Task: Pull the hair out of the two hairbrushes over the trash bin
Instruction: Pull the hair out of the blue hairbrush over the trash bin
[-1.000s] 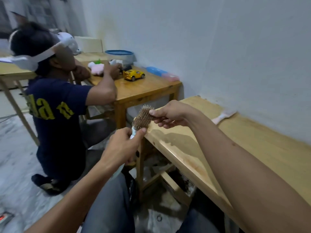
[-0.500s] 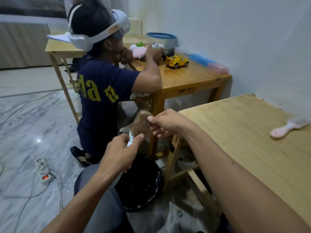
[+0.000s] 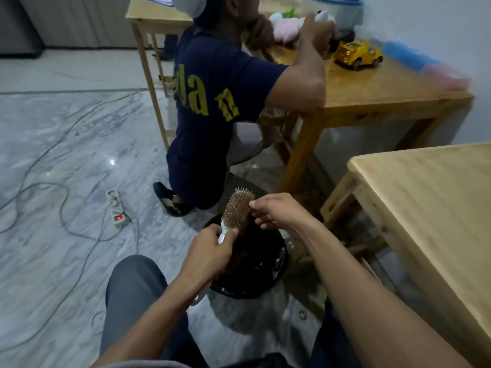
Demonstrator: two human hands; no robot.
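Left hand point(image 3: 210, 251) curled in a grip, right hand point(image 3: 281, 212) fingers pinching

Grey-veined marble floor point(image 3: 66, 134), glossy, crossed by cables and a power strip point(image 3: 117, 208) — switch lit red. Pale wooden tables point(image 3: 425, 208) against a white wall point(image 3: 451, 22); possibly curtains — far left, blurred.

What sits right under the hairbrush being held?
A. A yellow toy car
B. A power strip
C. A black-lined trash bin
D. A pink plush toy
C. The left hand holds the hairbrush by its handle above the black-lined trash bin on the floor, while the right hand touches its bristles.
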